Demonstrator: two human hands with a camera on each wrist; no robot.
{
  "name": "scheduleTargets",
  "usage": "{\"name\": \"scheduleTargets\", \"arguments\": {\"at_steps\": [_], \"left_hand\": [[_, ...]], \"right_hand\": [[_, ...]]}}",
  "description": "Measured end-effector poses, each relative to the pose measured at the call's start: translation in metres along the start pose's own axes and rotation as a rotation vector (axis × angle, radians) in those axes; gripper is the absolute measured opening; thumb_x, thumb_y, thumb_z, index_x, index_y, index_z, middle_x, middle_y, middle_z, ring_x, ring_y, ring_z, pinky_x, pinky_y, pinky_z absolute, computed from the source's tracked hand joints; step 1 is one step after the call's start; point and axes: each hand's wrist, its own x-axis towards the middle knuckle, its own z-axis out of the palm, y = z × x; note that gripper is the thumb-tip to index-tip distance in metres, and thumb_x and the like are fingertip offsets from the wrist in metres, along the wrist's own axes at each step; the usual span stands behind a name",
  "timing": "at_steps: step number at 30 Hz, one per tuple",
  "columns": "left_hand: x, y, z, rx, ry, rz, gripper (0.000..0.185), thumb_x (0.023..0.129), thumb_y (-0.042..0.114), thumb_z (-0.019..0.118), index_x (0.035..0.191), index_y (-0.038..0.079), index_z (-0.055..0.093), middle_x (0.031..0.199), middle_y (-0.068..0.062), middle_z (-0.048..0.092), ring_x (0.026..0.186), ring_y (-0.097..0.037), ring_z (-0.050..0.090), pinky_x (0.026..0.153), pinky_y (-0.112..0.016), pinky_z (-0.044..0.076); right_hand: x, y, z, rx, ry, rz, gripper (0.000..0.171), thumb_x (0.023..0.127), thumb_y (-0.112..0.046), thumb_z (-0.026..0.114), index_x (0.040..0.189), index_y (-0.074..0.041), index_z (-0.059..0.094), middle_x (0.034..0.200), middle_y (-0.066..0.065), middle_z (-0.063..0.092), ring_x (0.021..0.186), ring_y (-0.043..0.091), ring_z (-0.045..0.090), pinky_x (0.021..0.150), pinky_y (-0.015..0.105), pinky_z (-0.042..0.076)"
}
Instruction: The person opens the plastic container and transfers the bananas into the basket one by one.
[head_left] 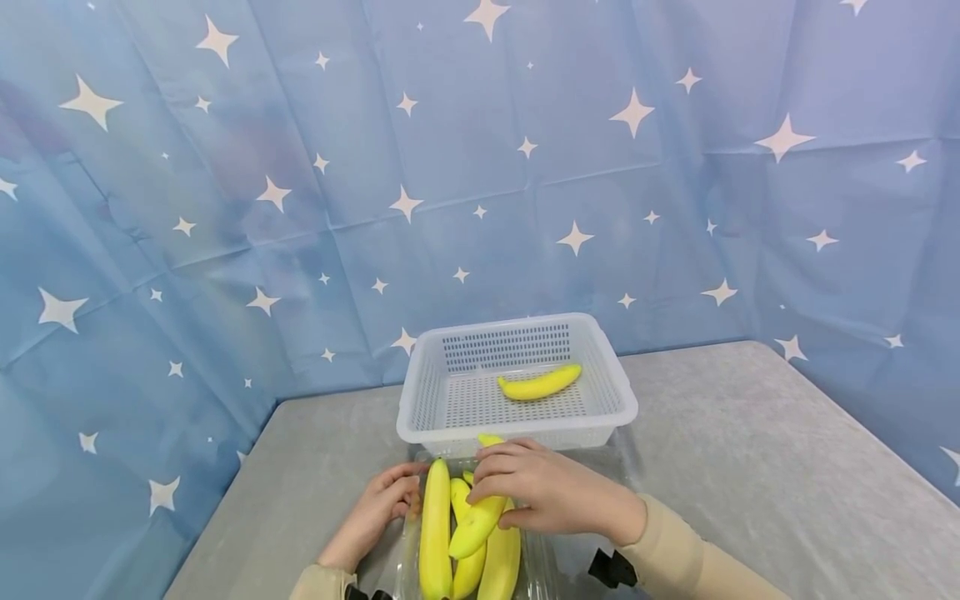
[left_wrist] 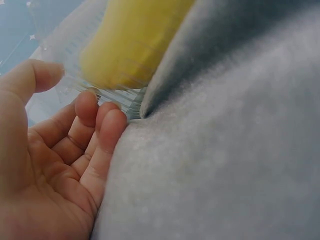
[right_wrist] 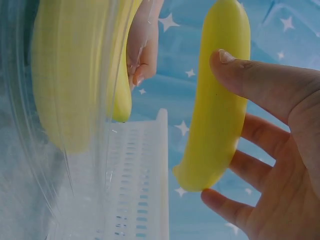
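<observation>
At the near edge of the grey bench (head_left: 750, 433), your right hand (head_left: 551, 493) grips a yellow banana (head_left: 476, 523), thumb on one side and fingers curled round the other. The right wrist view shows this plainly: the thumb presses its upper part while the fingertips wrap the lower end, and the banana stands clear of the others. It sits tilted over a clear plastic tray (head_left: 542, 567) that lies just in front of you and holds three more bananas (head_left: 436, 533) lying lengthwise side by side.

Your left hand (head_left: 375, 512) rests at the left side of that tray. From the left wrist view its fingers (left_wrist: 107, 130) are loosely bent, their tips touching the ribbed clear wall of the tray, with the thumb held apart above; they steady the tray rather than close round it.

Just beyond the tray, touching or nearly touching its far end, stands a white perforated basket (head_left: 600, 350). One single banana (head_left: 540, 383) lies on its floor, toward the right rear, curved and flat.

Behind the bench hangs a blue cloth with white stars (head_left: 480, 167), covering the back and both sides.
</observation>
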Motion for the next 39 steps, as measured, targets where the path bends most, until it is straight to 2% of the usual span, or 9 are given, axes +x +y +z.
{"name": "scheduleTargets", "arguments": {"at_steps": [8, 14, 21, 28, 39], "left_hand": [[0.0, -0.002, -0.002, 0.012, -0.015, 0.008, 0.046, 0.097, 0.021, 0.055, 0.133, -0.008, 0.051, 0.078, -0.004, 0.059, 0.068, -0.015, 0.056, 0.061, -0.028, 0.051], [0.0, -0.001, -0.002, 0.001, -0.019, 0.013, 0.047, 0.096, 0.019, 0.054, 0.133, -0.009, 0.049, 0.077, -0.003, 0.058, 0.068, -0.014, 0.056, 0.06, -0.026, 0.051], [-0.001, 0.0, -0.001, 0.008, -0.017, 0.027, 0.048, 0.096, 0.019, 0.054, 0.134, -0.011, 0.048, 0.076, -0.003, 0.058, 0.068, -0.013, 0.056, 0.059, -0.026, 0.05], [0.0, -0.003, -0.002, 0.017, -0.025, 0.019, 0.047, 0.097, 0.02, 0.054, 0.133, -0.009, 0.05, 0.078, -0.003, 0.058, 0.069, -0.013, 0.056, 0.06, -0.026, 0.05], [0.0, -0.004, -0.002, 0.014, -0.033, 0.032, 0.048, 0.097, 0.021, 0.054, 0.133, -0.01, 0.049, 0.078, -0.003, 0.059, 0.068, -0.011, 0.056, 0.059, -0.025, 0.05]], "right_hand": [[-0.001, -0.001, -0.006, -0.004, 0.01, -0.002, 0.047, 0.076, -0.018, 0.083, 0.118, -0.02, 0.064, 0.119, -0.009, 0.059, 0.129, 0.014, 0.045, 0.105, 0.037, 0.036], [-0.003, 0.002, -0.012, 0.017, 0.016, 0.032, 0.048, 0.078, -0.018, 0.082, 0.121, -0.02, 0.063, 0.121, -0.009, 0.059, 0.13, 0.017, 0.045, 0.105, 0.038, 0.037], [-0.004, 0.004, -0.021, -0.013, 0.039, 0.043, 0.046, 0.078, -0.015, 0.081, 0.12, -0.02, 0.064, 0.12, -0.009, 0.06, 0.128, 0.018, 0.046, 0.105, 0.038, 0.037], [-0.006, 0.006, -0.028, -0.058, 0.065, 0.064, 0.045, 0.076, -0.013, 0.083, 0.117, -0.019, 0.065, 0.116, -0.007, 0.061, 0.126, 0.022, 0.049, 0.102, 0.042, 0.039], [-0.01, 0.012, -0.031, -0.064, 0.074, 0.091, 0.046, 0.075, -0.014, 0.084, 0.117, -0.02, 0.065, 0.115, -0.007, 0.061, 0.124, 0.022, 0.05, 0.101, 0.043, 0.041]]}}
